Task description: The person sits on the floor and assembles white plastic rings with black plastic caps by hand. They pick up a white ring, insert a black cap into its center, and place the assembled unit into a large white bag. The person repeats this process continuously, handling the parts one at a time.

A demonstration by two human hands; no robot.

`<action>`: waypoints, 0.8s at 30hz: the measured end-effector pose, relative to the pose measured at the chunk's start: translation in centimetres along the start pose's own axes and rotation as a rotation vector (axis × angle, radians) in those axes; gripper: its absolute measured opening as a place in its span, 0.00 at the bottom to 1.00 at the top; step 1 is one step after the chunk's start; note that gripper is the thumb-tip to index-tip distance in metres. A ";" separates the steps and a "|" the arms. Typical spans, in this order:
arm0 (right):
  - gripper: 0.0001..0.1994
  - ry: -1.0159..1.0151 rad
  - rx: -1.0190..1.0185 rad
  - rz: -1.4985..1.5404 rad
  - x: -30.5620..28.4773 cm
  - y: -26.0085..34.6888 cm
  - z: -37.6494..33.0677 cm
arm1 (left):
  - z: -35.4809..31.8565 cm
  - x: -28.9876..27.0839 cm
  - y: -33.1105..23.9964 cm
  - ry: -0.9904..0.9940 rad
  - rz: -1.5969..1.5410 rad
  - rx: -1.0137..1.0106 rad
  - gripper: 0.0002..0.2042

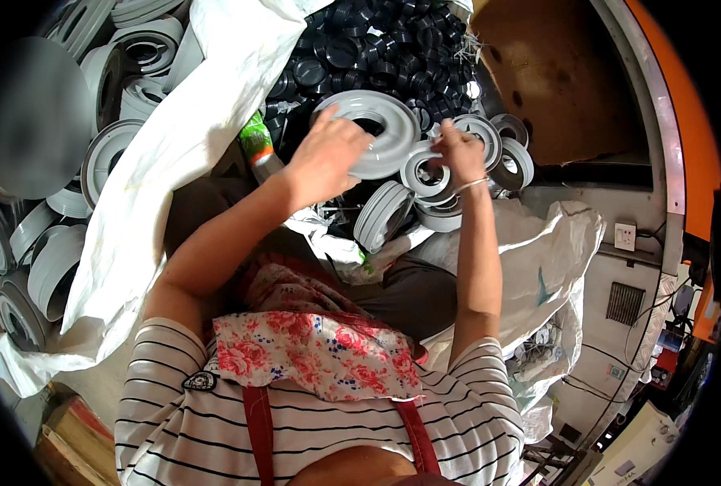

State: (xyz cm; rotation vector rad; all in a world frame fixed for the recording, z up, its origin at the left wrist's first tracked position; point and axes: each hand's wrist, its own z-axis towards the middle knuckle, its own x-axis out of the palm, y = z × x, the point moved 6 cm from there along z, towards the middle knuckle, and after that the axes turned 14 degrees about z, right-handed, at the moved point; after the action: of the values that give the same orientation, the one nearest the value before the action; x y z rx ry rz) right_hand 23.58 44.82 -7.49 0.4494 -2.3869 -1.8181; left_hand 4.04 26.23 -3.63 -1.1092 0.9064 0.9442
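My left hand point(328, 158) grips the left side of a wide, shiny grey plastic ring point(401, 134) with a round hole in its middle. Close to that ring's right edge is my right hand point(461, 154), its fingers curled in and partly blurred; what they hold, if anything, I cannot make out. Under and beside my right hand lie smaller grey rings point(415, 180), some overlapping. A ribbed grey ring point(383, 217) leans on its side below the wide one. Many black threaded plastic caps point(352, 53) are heaped just beyond my hands.
A white woven sack point(206, 105) at the left borders a pile of grey rings point(53, 263). Another pale sack point(530, 251) lies right of my right forearm. A brown board point(571, 81) stands at the far right, above a grey panel with a socket point(625, 236).
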 end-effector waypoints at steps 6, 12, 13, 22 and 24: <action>0.41 -0.502 0.044 -0.958 -19.1 -8.0 10.3 | -0.9 2.2 5.1 -0.084 -1.004 -0.684 0.30; 0.22 -0.422 0.169 -0.992 -17.5 -10.1 12.6 | -0.4 4.1 4.6 -0.175 -1.495 -0.753 0.21; 0.20 -0.422 0.184 -0.901 -18.2 -10.9 12.9 | -0.2 4.1 4.1 -0.153 -1.563 -0.755 0.20; 0.17 -0.017 -0.660 -0.534 3.8 3.8 -2.7 | -1.2 5.6 4.0 -0.098 -1.745 -0.815 0.18; 0.17 0.227 -0.574 -0.422 8.1 4.1 -6.1 | -0.8 5.1 3.0 -0.100 -1.848 -0.801 0.20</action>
State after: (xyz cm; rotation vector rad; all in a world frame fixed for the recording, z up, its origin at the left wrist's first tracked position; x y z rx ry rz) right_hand 16.80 37.72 -2.61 1.0649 -1.5995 -2.3435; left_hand 2.80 26.72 -9.44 -1.8501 -0.7972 -0.3117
